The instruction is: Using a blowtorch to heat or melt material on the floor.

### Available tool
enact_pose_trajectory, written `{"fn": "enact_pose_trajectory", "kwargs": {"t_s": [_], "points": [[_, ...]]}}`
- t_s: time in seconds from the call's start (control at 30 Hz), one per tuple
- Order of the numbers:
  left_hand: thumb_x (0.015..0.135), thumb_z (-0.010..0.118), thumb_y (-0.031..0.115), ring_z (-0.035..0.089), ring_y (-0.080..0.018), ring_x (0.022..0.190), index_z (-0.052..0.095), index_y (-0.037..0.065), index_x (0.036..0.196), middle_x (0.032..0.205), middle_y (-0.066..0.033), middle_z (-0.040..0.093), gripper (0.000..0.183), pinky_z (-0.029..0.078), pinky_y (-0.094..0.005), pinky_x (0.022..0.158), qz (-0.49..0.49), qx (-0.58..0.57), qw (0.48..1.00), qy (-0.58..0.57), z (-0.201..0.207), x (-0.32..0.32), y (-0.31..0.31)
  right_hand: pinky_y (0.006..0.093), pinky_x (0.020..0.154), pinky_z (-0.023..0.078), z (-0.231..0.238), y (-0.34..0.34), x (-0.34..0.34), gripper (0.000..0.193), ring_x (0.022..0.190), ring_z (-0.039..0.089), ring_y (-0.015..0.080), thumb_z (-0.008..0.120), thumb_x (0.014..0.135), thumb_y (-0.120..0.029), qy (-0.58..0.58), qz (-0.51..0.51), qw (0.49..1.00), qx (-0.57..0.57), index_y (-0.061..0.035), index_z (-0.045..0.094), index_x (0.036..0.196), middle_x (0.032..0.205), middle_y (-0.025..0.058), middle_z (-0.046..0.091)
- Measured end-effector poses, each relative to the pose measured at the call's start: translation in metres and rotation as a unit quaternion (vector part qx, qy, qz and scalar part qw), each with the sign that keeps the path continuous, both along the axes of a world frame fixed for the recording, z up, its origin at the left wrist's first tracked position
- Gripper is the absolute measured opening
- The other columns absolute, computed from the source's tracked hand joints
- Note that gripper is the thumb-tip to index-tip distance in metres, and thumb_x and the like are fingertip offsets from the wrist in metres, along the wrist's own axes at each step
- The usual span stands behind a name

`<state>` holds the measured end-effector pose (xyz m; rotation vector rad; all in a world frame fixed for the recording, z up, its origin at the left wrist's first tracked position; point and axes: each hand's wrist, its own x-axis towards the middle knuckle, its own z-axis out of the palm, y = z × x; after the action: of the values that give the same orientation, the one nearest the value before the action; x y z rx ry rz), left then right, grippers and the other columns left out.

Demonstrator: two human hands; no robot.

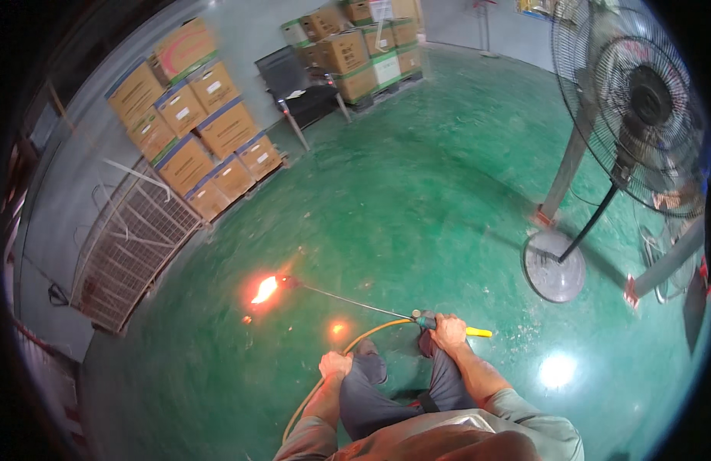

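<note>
My right hand (449, 333) is closed around the dark green handle of a gas torch (427, 316), with a yellow piece sticking out to its right. From the handle a long thin metal tube (355, 301) runs left and away from me. Bright orange flame (265, 290) burns at its far end, low over the green floor; glare hides the tip. A yellow hose (378, 329) curves from the torch down to my left hand (336, 363). That hand is wrapped round the hose beside my left knee, and the hose continues back along my left forearm.
A large black pedestal fan (554, 265) stands at the right beside grey metal posts (567, 173). Stacked cartons (182, 165) line the far left wall, near a wire mesh panel (132, 238). A black chair (313, 104) stands before more cartons (344, 54) on a pallet.
</note>
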<state>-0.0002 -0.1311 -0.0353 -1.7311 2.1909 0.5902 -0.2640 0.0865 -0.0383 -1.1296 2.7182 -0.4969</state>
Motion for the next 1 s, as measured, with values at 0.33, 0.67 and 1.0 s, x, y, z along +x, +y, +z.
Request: {"fn": "enact_pose_trajectory", "kwargs": {"t_s": [0.33,0.67,1.0], "points": [[0.085,0.066,0.052,0.069,-0.0337,0.111,0.079,0.017,0.110,0.114,-0.0146,0.074,0.045,0.053,-0.0431,0.098,0.011,-0.011,1.000,-0.004,-0.002,-0.004,0.005,0.0466,0.079,0.057,-0.007,0.001,-0.004,0.031,0.094,0.070,0.0305,0.075,0.080,-0.032,0.000,-0.007,1.000,-0.001,-0.0090,0.065,0.098,0.095,0.0114,0.072],[0.084,0.063,0.050,0.068,-0.0344,0.113,0.079,0.020,0.111,0.116,-0.0149,0.074,0.044,0.053,-0.0435,0.100,0.002,-0.021,1.000,-0.003,0.002,-0.003,0.006,0.0468,0.081,0.056,-0.010,0.001,-0.003,0.034,0.096,0.069,0.0316,0.077,0.078,-0.029,0.000,0.002,1.000,-0.021,-0.0081,0.064,0.102,0.098,0.0117,0.072],[0.086,0.062,0.051,0.069,-0.0341,0.111,0.079,0.017,0.111,0.114,-0.0156,0.074,0.046,0.053,-0.0435,0.098,0.007,-0.011,1.000,0.006,-0.004,0.001,0.003,0.0469,0.080,0.056,-0.008,0.000,-0.003,0.033,0.093,0.069,0.0314,0.077,0.077,-0.031,0.014,0.004,1.000,-0.023,-0.0099,0.066,0.099,0.094,0.0107,0.072]]}}
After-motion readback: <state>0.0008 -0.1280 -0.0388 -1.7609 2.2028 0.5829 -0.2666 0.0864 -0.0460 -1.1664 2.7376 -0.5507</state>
